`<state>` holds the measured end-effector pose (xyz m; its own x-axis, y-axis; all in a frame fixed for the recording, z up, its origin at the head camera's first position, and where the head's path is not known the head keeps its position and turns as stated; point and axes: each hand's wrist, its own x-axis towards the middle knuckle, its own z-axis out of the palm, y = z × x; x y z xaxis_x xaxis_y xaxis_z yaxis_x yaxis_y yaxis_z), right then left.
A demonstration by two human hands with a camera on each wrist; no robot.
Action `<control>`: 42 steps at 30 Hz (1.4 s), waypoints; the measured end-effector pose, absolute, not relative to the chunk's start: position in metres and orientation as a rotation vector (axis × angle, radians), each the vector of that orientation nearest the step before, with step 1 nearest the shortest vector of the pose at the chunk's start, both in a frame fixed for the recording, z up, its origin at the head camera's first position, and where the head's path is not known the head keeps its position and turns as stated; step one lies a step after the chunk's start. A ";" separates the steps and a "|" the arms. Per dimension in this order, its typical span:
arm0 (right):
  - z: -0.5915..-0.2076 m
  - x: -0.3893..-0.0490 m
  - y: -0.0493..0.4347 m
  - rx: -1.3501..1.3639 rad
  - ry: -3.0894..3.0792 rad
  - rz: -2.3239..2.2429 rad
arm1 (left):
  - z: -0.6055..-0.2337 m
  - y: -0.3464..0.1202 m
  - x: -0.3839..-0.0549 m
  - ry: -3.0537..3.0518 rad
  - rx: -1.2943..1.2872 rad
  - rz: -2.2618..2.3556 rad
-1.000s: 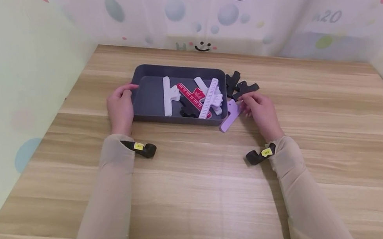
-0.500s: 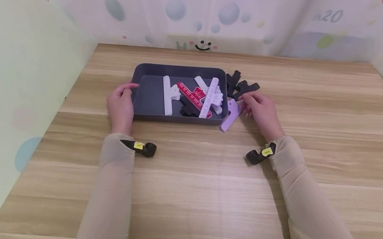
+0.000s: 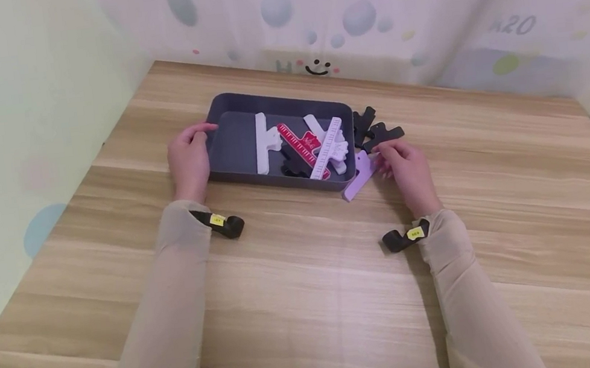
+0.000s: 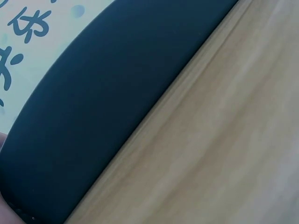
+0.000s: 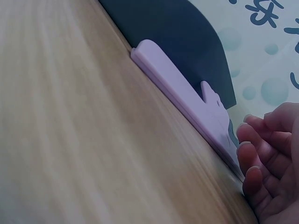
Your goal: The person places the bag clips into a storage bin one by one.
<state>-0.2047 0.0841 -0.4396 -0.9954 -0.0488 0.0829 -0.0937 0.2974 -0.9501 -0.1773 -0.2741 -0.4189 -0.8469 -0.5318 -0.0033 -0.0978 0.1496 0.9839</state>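
Observation:
A dark grey tray [image 3: 235, 142] stands toward the back of the table, and my left hand [image 3: 189, 162] holds its left end, index finger over the rim. The left wrist view is mostly filled by the tray's outer wall [image 4: 103, 93]. My right hand [image 3: 407, 171] is beside a lilac bag clip [image 3: 358, 181] lying against the tray's right front corner. In the right wrist view its fingers hang loosely curled at the end of the lilac clip [image 5: 180, 88], gripping nothing. Two black clips [image 3: 383, 135] lie just behind that hand, right of the tray.
Several clips lie inside the tray: a white one [image 3: 261, 145] in the middle, a red one [image 3: 295, 141], a black one [image 3: 292, 163] partly under it, and pale ones overlapping at the right end. Behind the wooden table [image 3: 304, 262] hangs a printed cloth [image 3: 233, 27].
The head view has shifted slightly, so the whole scene sits a little further right. Both hands, the tray and the clips keep their places relative to each other.

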 end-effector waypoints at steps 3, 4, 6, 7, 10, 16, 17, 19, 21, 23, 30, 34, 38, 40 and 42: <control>-0.439 -0.204 0.087 0.128 -2.485 1.840 | -0.417 -0.271 -0.179 -2.096 0.597 -1.741; -0.439 -0.204 0.088 0.125 -2.480 1.841 | -0.416 -0.270 -0.180 -2.099 0.593 -1.739; -0.439 -0.203 0.089 0.117 -2.474 1.840 | -0.416 -0.269 -0.182 -2.117 0.582 -1.724; -0.439 -0.203 0.090 0.112 -2.475 1.840 | -0.416 -0.268 -0.182 -2.125 0.578 -1.716; -0.440 -0.202 0.091 0.098 -2.482 1.837 | -0.416 -0.266 -0.183 -2.145 0.566 -1.701; -0.439 -0.202 0.089 0.104 -2.475 1.838 | -0.416 -0.268 -0.182 -2.136 0.557 -1.713; -0.438 -0.202 0.089 0.104 -2.474 1.835 | -0.416 -0.269 -0.182 -2.131 0.554 -1.713; -0.437 -0.202 0.087 0.105 -2.470 1.836 | -0.416 -0.270 -0.181 -2.128 0.551 -1.713; -0.436 -0.203 0.086 0.109 -2.471 1.835 | -0.417 -0.272 -0.180 -2.126 0.553 -1.714; -0.436 -0.203 0.084 0.116 -2.471 1.837 | -0.417 -0.273 -0.179 -2.124 0.559 -1.718; -0.437 -0.203 0.081 0.121 -2.466 1.846 | -0.419 -0.275 -0.177 -2.107 0.565 -1.738; -0.438 -0.204 0.082 0.121 -2.458 1.847 | -0.419 -0.275 -0.177 -2.097 0.560 -1.742; -0.438 -0.204 0.082 0.094 -2.486 1.784 | -0.419 -0.275 -0.176 -2.085 0.565 -1.753; -0.437 -0.204 0.082 0.068 -2.520 1.737 | -0.418 -0.274 -0.176 -2.084 0.569 -1.758; -0.436 -0.204 0.082 0.064 -2.570 1.655 | -0.418 -0.274 -0.176 -2.085 0.575 -1.762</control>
